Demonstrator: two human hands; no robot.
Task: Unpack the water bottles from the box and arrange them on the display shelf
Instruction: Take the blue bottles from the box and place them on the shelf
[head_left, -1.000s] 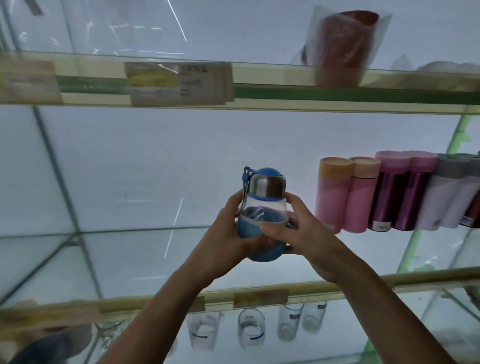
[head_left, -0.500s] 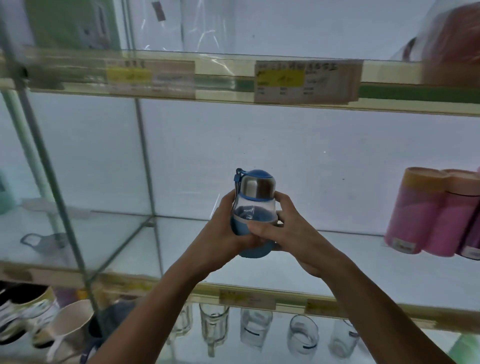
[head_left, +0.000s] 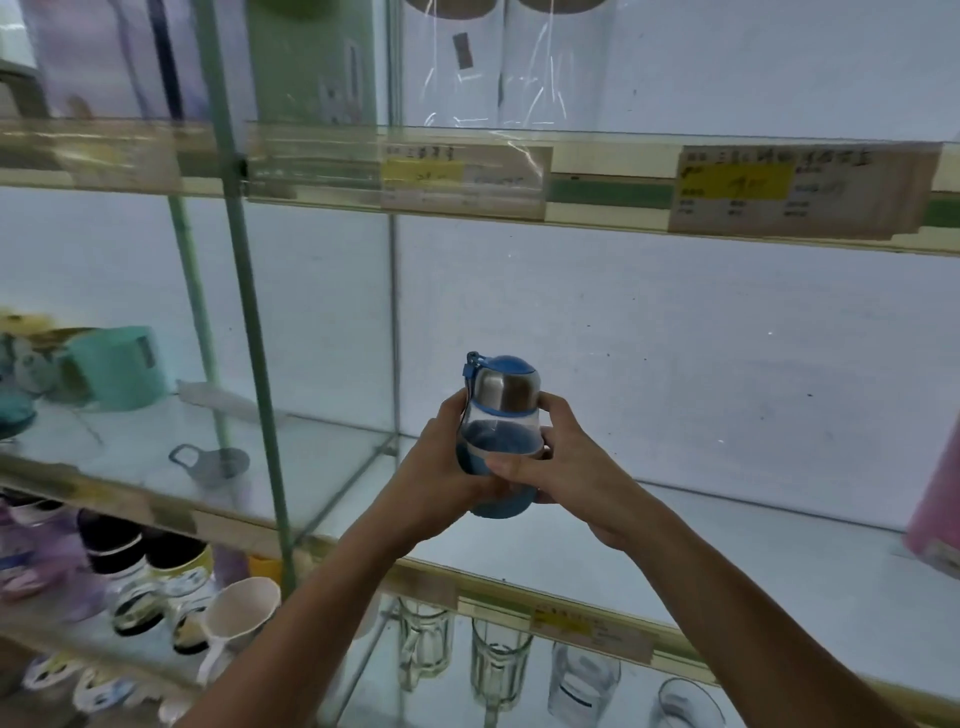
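A small round water bottle (head_left: 500, 415) with a blue base, clear middle, silver neck and blue cap is held upright in front of the glass display shelf (head_left: 727, 551). My left hand (head_left: 441, 467) wraps its left side. My right hand (head_left: 566, 467) grips its right side, thumb across the front. The bottle hangs above the shelf's front part, not touching the glass. A pink bottle (head_left: 935, 519) stands on the same shelf at the far right edge of view.
A green metal post (head_left: 254, 364) and a glass divider (head_left: 395, 332) split the shelving on the left. Mugs (head_left: 234, 623) and glass cups (head_left: 498, 670) fill the lower shelf. A teal cup (head_left: 117, 366) sits in the left bay. Price labels (head_left: 748, 189) line the upper shelf edge.
The view has swung left: the row of pink and purple bottles has slid out to the right edge and the left bay has come into sight. Both hands keep hold of the bottle.
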